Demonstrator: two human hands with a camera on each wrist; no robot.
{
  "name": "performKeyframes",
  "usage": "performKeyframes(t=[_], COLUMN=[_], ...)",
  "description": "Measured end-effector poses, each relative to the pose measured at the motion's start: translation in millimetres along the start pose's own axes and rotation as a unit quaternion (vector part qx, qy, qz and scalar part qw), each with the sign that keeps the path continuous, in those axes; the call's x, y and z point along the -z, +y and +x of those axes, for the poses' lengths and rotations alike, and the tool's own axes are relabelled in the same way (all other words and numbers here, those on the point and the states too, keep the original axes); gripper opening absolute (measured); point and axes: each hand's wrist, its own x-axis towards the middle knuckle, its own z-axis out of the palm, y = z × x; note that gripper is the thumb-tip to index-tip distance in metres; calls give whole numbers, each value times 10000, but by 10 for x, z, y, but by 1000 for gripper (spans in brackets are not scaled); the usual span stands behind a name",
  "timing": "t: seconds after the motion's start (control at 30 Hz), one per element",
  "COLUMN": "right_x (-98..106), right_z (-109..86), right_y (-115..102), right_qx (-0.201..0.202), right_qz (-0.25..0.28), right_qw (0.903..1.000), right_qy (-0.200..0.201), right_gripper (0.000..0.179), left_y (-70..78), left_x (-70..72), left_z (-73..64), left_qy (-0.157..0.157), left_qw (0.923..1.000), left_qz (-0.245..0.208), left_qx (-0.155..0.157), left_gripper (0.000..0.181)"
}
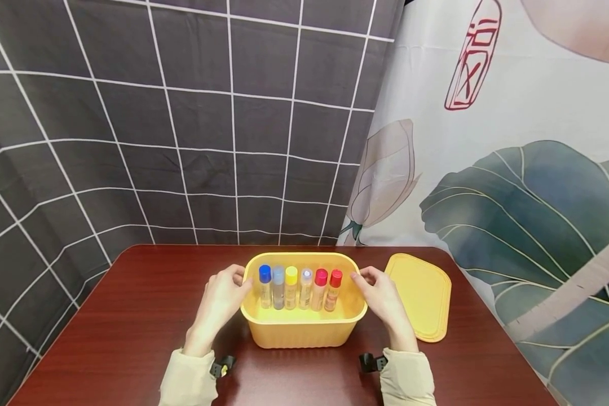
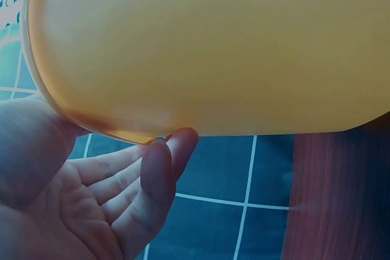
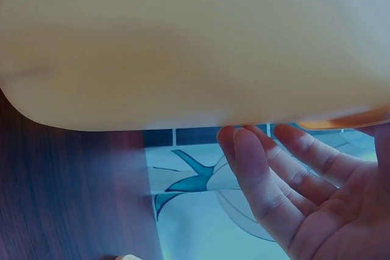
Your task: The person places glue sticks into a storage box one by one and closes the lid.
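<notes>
A yellow plastic storage box (image 1: 304, 334) is near the middle of the table, its mouth facing up. Inside it, several small clear bottles stand side by side in a row, among them one with a blue cap (image 1: 265, 274), one with a yellow cap (image 1: 291, 275) and one with a red cap (image 1: 336, 277). My left hand (image 1: 222, 299) grips the box's left end, thumb over the rim and curled fingers (image 2: 155, 168) against the outside. At the opposite end my right hand (image 1: 383, 296) holds the rim likewise, its fingers (image 3: 251, 153) at the outer wall.
A flat yellow lid (image 1: 420, 299) lies on the dark red-brown table (image 1: 132, 332) to the right of the box. Behind the table hang a grey gridded cloth (image 1: 198, 124) and a white cloth with a leaf print (image 1: 528, 214).
</notes>
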Motion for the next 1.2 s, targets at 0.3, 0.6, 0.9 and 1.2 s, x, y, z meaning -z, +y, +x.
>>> performKeyframes(t=[0.3,0.6,0.9,1.2], right_x=[-11,75,468,865], right_z=[44,19,-98,-192], right_y=[-12,-10,19,214], right_qx=[43,90,90,386], right_qz=[10,-66,-38,-1226], right_qw=[10000,9999,9999,9915], right_qy=[-43,68,128,218], right_gripper=[29,55,62,47], left_y=[-37,-21,-19,-15], left_x=[-18,-33,-45,-30], left_z=[-4,-16,-18,-6], left_qy=[112,120,82,25], left_qw=[9999,9998,9999,10000], left_qz=[-30,-76,-77,-39], left_qx=[64,149,99,36], left_gripper=[27,26,24,22])
